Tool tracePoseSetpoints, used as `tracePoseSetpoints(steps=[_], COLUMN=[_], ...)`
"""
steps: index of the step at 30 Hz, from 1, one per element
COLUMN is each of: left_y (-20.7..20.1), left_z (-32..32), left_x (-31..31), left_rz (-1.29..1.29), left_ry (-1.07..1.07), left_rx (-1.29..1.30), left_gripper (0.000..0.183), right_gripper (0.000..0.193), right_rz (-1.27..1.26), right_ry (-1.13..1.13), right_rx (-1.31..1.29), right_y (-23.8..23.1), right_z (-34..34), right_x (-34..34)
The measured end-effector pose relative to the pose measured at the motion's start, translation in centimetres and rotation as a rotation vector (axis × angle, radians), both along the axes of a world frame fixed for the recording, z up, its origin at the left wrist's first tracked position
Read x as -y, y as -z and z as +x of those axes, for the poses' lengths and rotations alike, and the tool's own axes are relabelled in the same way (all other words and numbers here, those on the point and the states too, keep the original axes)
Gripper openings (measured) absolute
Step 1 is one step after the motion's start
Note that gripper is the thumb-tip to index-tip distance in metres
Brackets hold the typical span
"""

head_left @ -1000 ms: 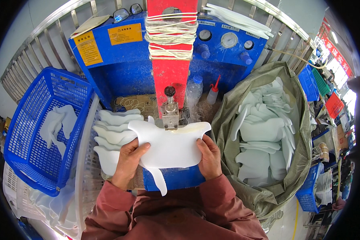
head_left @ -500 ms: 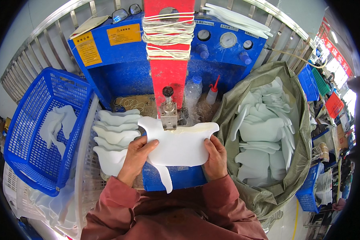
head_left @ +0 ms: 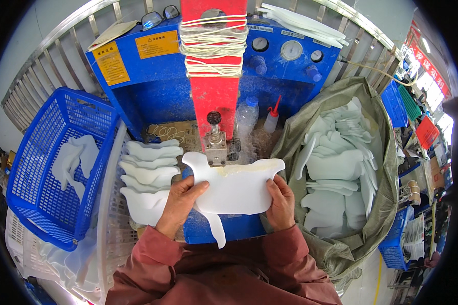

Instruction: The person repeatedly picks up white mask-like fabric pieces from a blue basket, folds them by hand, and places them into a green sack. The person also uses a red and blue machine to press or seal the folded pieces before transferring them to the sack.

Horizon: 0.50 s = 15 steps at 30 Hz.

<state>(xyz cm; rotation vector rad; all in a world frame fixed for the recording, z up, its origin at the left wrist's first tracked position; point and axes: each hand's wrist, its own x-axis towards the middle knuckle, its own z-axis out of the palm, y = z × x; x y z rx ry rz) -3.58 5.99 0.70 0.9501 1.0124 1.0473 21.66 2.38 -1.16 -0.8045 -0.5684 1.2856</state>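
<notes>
while left hand [head_left: 182, 202] and right hand [head_left: 281, 202] pinch the white piece [head_left: 241, 190] between fingers, guide both sides evenly, untwisted.

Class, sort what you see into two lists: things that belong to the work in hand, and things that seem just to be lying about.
Belongs to the work:
- White piece, held by the left hand and right hand
- Metal block by its far edge
- Probably the similar pieces at left

Seemingly lying about:
- Glasses
- Clear bottle
- Thin loops
</notes>
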Motion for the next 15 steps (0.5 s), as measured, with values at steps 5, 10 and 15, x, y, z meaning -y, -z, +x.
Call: tracePoseSetpoints(steps=[5,10,15], left_y=[-0.1,-0.5,-0.7], left_z=[-0.9,-2.3,-3.0], left_x=[-0.6,-1.7,-1.8], left_rz=[0.031,0.026,0.030], left_ry=[-0.039,-0.085,-0.079], left_rx=[0.010,0.029,0.075], left_gripper=[0.024,0.025,0.025], right_gripper=[0.029,0.029,0.030], right_rz=[0.011,0.029,0.027], right_ry=[-0.035,-0.077,-0.099], right_rx=[0.052,0.058,0.040], right_y=[0.1,-0.4,-0.5], right_z=[-0.9,-2.1,-2.8], right_x=[-1.1,-2.9,-3.2])
